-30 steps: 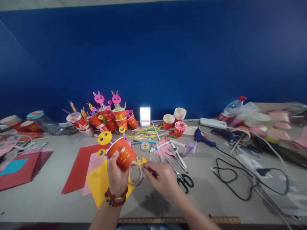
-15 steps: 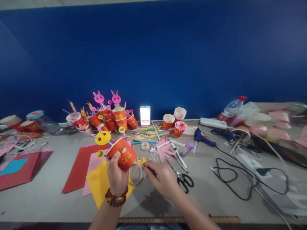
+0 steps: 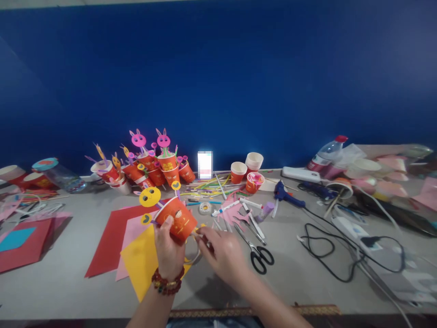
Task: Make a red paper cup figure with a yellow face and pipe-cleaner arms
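My left hand is wrapped around a tilted red paper cup, thumb on its side. From the cup's mouth stick out a yellow paper face and two small yellow discs with dark marks, on purple stems. My right hand is closed in a pinch close to the cup's base; what sits between its fingertips is too small to make out. Under the cup, partly hidden by my hands, a pale ring that looks like a tape roll lies on yellow paper.
Black-handled scissors lie right of my right hand, below scattered markers. Finished-looking cups with paper animals stand at the back left. A blue glue gun trails a black cord on the right. A lit screen stands by the wall.
My right hand has moved slightly left and nearer the cup's base. The cup in my left hand has shifted a little to the right.
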{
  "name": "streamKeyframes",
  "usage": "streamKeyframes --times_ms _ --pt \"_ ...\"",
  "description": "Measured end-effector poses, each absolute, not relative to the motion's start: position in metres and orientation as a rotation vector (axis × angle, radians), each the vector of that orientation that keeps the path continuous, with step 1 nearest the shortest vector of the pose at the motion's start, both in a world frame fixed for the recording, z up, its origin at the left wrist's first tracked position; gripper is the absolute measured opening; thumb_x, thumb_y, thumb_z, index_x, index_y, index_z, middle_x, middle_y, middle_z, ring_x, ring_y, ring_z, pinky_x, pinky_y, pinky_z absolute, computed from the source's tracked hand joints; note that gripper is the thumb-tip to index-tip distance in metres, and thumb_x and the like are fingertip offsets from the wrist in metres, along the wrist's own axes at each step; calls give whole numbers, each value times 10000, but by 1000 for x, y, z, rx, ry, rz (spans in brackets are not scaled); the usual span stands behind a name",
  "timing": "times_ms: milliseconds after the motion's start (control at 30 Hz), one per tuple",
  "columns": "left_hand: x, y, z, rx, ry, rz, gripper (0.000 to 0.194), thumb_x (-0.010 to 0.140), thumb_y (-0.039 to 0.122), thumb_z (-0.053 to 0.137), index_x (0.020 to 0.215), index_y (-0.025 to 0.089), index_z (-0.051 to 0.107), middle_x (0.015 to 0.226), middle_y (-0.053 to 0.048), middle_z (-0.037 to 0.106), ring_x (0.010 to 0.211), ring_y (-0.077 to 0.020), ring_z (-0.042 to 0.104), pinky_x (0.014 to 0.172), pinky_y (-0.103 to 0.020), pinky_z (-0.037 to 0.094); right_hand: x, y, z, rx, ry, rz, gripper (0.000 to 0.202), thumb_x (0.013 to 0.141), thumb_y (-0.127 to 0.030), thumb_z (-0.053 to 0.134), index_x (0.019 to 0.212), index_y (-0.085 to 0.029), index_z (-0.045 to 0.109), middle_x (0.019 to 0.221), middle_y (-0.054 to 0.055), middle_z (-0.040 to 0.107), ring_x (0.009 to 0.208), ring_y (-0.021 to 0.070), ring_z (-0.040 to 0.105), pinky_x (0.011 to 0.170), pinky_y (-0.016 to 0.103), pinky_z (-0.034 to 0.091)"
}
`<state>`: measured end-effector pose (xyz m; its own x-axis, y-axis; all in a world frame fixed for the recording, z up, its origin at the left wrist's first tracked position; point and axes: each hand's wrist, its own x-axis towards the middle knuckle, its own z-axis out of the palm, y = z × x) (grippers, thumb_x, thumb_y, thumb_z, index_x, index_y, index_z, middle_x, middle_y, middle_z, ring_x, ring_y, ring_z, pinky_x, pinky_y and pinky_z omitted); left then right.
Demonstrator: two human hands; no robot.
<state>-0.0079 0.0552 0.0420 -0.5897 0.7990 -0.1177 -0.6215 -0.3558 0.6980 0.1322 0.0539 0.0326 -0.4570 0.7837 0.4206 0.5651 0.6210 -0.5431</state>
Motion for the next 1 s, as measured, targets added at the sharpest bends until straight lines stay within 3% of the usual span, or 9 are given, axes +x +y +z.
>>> streamKeyframes --times_ms 233,433,533,633,733,867,1000 --pt "-4 53 39 335 887 2011 253 770 289 750 976 219 620 868 12 729 788 -184 716 703 -272 567 121 58 26 -1019 -2209 152 177 969 -250 515 939 -194 681 670 27 713 533 172 608 535 290 280" --pt "-9 54 34 303 895 2026 287 768 285 772 1011 229 629 907 12 734 780 -168 711 697 -254 566 119 59 24 -1008 -2156 150 193 939 -209 512 841 -207 678 607 3 668 512 150 558 529 281 272" --pt "-12 50 20 270 845 1961 338 749 403 798 1005 232 658 943 0 743 815 -170 708 706 -256 573 121 59 24 -1002 -2131 160 196 925 -198 513 814 -200 674 595 1 657 504 145 545 521 280 267" --pt "-3 37 -3 274 767 1766 427 707 504 816 1018 235 697 1038 -45 749 980 -219 704 805 -289 576 124 60 25 -1003 -2135 144 190 926 -207 515 844 -196 685 602 2 660 502 145 541 514 278 266" --pt "14 22 -22 271 820 1591 363 673 278 868 1004 247 724 1047 -49 756 1083 -240 682 934 -330 538 126 63 25 -999 -2139 81 201 920 -202 507 837 -195 690 600 4 659 502 149 538 505 281 261" --pt "26 18 -26 261 817 1505 187 800 342 749 954 237 760 1135 -91 746 1194 -281 629 1036 -400 481 129 65 24 -999 -2137 37 225 912 -167 497 781 -200 677 593 3 652 509 152 535 518 286 268" --pt "25 27 -14 273 724 1475 227 874 338 662 1053 245 766 1234 -82 720 1262 -275 586 1078 -381 453 131 63 22 -990 -2111 5 233 918 -168 492 764 -197 664 582 0 641 508 150 534 530 290 270"
